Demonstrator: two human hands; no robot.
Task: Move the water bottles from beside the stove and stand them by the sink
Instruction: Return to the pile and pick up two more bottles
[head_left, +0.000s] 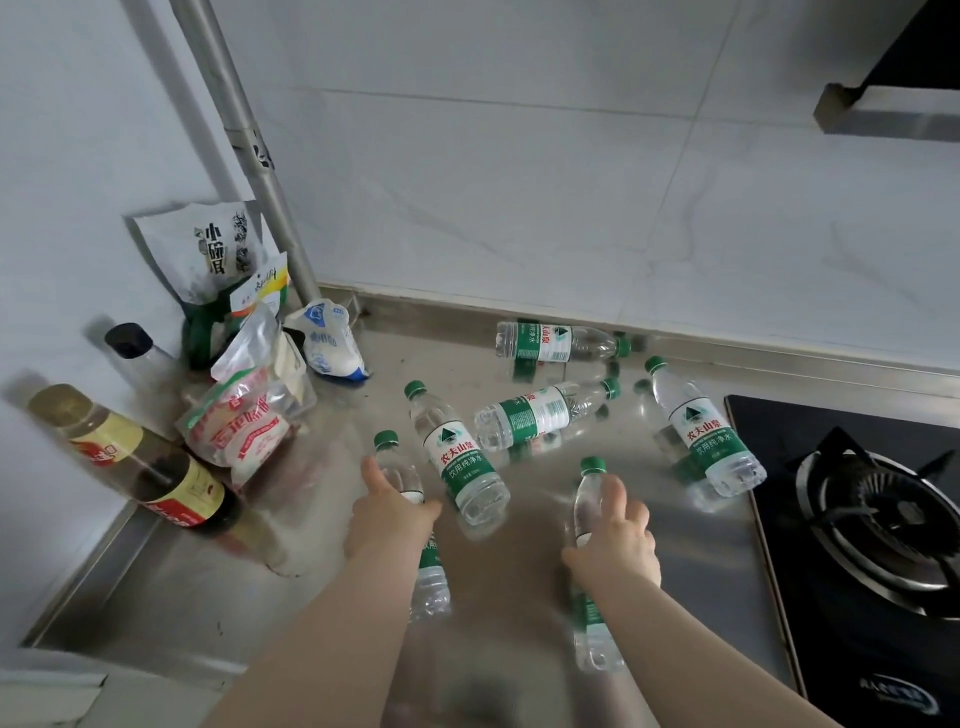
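Head view: left hand (390, 512) and right hand (615, 540) each wrap a bottle (410, 525) at 6 o'clock, four more lying toward 12, left of the stove (857, 525); they look light, thin-walled, slippery, so mid-body grabs seem safest.

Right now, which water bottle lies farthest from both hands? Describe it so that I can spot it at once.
Start at the black gas stove on the right and follow the steel counter's raised back edge leftward along the tiled wall. There lies a clear plastic water bottle with a green label and green cap. Alone among the bottles, it lies on its side against that back edge, cap toward the stove.
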